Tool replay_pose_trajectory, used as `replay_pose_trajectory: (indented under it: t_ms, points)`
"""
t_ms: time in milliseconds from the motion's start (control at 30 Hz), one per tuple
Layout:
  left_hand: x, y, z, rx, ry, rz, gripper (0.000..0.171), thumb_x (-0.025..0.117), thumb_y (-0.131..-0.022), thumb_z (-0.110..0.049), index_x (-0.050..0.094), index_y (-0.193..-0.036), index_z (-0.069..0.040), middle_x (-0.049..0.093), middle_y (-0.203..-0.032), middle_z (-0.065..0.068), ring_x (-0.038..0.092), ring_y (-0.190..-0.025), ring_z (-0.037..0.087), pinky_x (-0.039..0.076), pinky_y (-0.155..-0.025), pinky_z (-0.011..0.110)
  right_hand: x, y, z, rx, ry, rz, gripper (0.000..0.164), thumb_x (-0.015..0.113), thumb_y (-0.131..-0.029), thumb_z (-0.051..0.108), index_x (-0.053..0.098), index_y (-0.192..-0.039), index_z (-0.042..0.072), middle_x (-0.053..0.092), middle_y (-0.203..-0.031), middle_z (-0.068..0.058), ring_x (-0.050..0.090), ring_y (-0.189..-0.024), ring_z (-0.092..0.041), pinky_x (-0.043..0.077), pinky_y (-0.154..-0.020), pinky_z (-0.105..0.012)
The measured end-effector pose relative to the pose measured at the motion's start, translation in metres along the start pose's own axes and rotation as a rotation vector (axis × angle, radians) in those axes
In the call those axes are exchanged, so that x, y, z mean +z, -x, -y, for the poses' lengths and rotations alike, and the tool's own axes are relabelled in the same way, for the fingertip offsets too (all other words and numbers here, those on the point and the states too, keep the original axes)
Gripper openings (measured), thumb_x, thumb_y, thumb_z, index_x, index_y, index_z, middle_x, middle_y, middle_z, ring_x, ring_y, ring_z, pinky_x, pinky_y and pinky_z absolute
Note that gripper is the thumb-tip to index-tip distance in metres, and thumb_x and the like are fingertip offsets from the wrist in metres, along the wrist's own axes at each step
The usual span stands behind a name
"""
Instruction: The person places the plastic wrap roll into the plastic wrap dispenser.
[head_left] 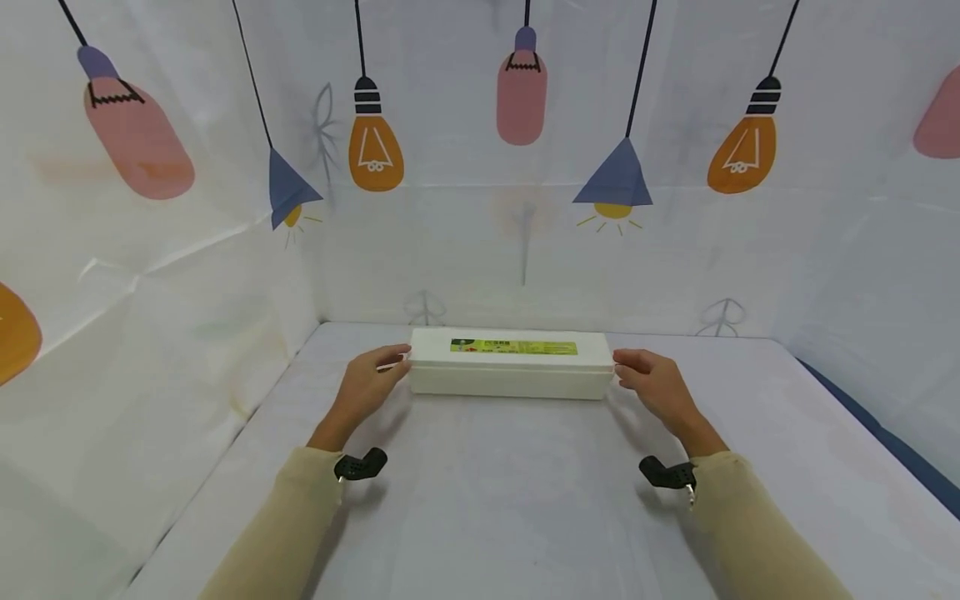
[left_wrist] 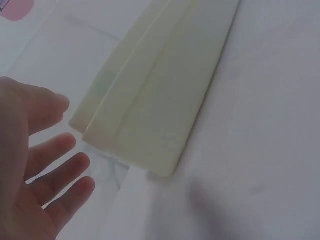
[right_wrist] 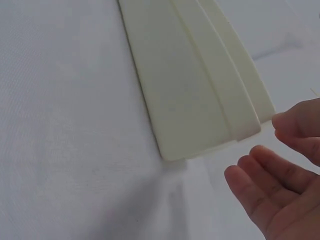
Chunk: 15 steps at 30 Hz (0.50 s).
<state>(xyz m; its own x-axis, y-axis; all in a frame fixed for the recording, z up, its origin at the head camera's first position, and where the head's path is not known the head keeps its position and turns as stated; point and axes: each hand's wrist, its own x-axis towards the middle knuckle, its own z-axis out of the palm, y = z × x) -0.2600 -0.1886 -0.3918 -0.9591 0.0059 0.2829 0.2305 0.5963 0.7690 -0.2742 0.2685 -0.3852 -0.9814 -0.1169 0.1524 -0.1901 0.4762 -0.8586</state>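
A long white lidded box (head_left: 512, 382) lies across the far part of the table, with a yellow-green label (head_left: 513, 347) on its lid. Its print is too small to read. My left hand (head_left: 369, 385) is at the box's left end, its fingers loosely bent. In the left wrist view, a small gap shows between those fingers (left_wrist: 75, 167) and the end of the box (left_wrist: 150, 110). At the right end, my right hand (head_left: 658, 388) is held the same way. The right wrist view shows its fingertips (right_wrist: 236, 175) just off the box (right_wrist: 185, 90), with the thumb close to the lid's corner.
The box stands on a table covered in white cloth (head_left: 517, 500). White sheeting (head_left: 465, 242) printed with hanging lamps rises behind the table and on both sides. A dark blue strip (head_left: 885, 433) runs along the table's right edge. Each wrist wears a black camera mount (head_left: 362, 464).
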Motion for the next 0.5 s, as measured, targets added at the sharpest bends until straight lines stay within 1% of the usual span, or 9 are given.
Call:
replay_pose_trajectory:
  t_ms: [67, 133, 233, 300, 400, 500]
  points:
    - [0.0, -0.001, -0.001, 0.034, -0.044, -0.017, 0.037, 0.064, -0.099, -0.024, 0.066, -0.133, -0.01, 0.062, -0.136, 0.012, 0.058, -0.123, 0.032, 0.048, -0.101, 0.049, -0.002, -0.001, 0.002, 0.0, 0.049, -0.012, 0.044, 0.053, -0.105, 0.021, 0.051, -0.142, -0.002, 0.054, -0.14, -0.023, 0.056, -0.123, -0.041, 0.048, -0.1, -0.049]
    - [0.0, -0.001, -0.002, 0.072, -0.105, -0.03, 0.035, 0.063, -0.099, -0.022, 0.067, -0.13, -0.008, 0.063, -0.134, 0.013, 0.059, -0.122, 0.033, 0.047, -0.101, 0.051, -0.002, 0.0, 0.003, -0.019, 0.141, -0.028, 0.042, 0.053, -0.104, 0.02, 0.053, -0.141, -0.002, 0.056, -0.139, -0.023, 0.055, -0.124, -0.041, 0.048, -0.099, -0.053]
    - [-0.001, 0.0, -0.004, 0.122, -0.202, -0.041, 0.033, 0.062, -0.1, -0.022, 0.069, -0.127, -0.006, 0.065, -0.13, 0.014, 0.058, -0.122, 0.034, 0.045, -0.102, 0.053, -0.003, 0.0, 0.005, -0.073, 0.3, -0.055, 0.04, 0.055, -0.102, 0.019, 0.057, -0.136, -0.001, 0.058, -0.136, -0.024, 0.054, -0.124, -0.042, 0.048, -0.096, -0.057]
    - [-0.002, 0.001, -0.005, 0.154, -0.251, -0.039, 0.032, 0.062, -0.1, -0.021, 0.069, -0.126, -0.005, 0.065, -0.13, 0.013, 0.057, -0.124, 0.033, 0.044, -0.104, 0.053, -0.004, 0.001, 0.007, -0.121, 0.397, -0.069, 0.038, 0.056, -0.101, 0.018, 0.06, -0.134, -0.002, 0.058, -0.135, -0.024, 0.055, -0.122, -0.042, 0.049, -0.093, -0.058]
    - [-0.003, 0.005, -0.006, 0.196, -0.318, -0.041, 0.031, 0.063, -0.1, -0.021, 0.07, -0.124, -0.005, 0.065, -0.13, 0.012, 0.057, -0.125, 0.032, 0.044, -0.104, 0.052, -0.006, 0.004, 0.009, -0.17, 0.489, -0.07, 0.036, 0.057, -0.1, 0.016, 0.062, -0.131, -0.001, 0.058, -0.134, -0.025, 0.057, -0.117, -0.043, 0.051, -0.091, -0.058]
    - [-0.003, 0.01, -0.008, 0.245, -0.395, -0.055, 0.029, 0.064, -0.099, -0.021, 0.071, -0.122, -0.005, 0.065, -0.13, 0.013, 0.058, -0.124, 0.032, 0.046, -0.102, 0.051, -0.007, 0.006, 0.01, -0.204, 0.593, -0.054, 0.034, 0.058, -0.099, 0.014, 0.063, -0.13, -0.001, 0.058, -0.134, -0.024, 0.056, -0.118, -0.043, 0.048, -0.094, -0.059]
